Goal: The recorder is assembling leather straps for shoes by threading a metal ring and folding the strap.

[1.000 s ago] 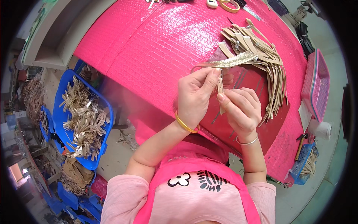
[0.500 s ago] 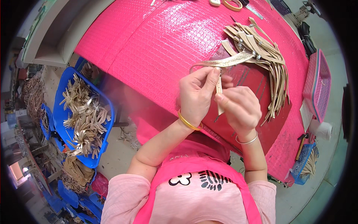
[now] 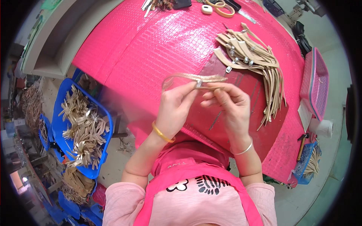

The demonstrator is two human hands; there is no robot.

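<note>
A gold strap (image 3: 177, 76) curves in a loop above my hands, with a small silver buckle (image 3: 198, 83) on it. My left hand (image 3: 174, 109) pinches the strap beside the buckle between thumb and fingertips. The strap's other end lies between the thumb and fingers of my right hand (image 3: 233, 105). Both hands are raised over a dark red mat (image 3: 260, 132) on the pink-covered table. Just beyond my right hand lies a bundle of beige straps (image 3: 273, 71), several with silver buckles.
Left of the table stands a blue bin (image 3: 109, 139) full of strap pieces. Tape rolls (image 3: 225, 11) and a white case (image 3: 206, 9) lie at the far edge. To the right are pink baskets (image 3: 315, 83), a paper roll (image 3: 322, 128), a hammer (image 3: 301, 147) and a blue basket (image 3: 306, 162).
The part of the strap between my hands has swung from upright to nearly level, and its long end, earlier stretched toward the bundle, now loops over my left hand. Both hands shifted slightly left.
</note>
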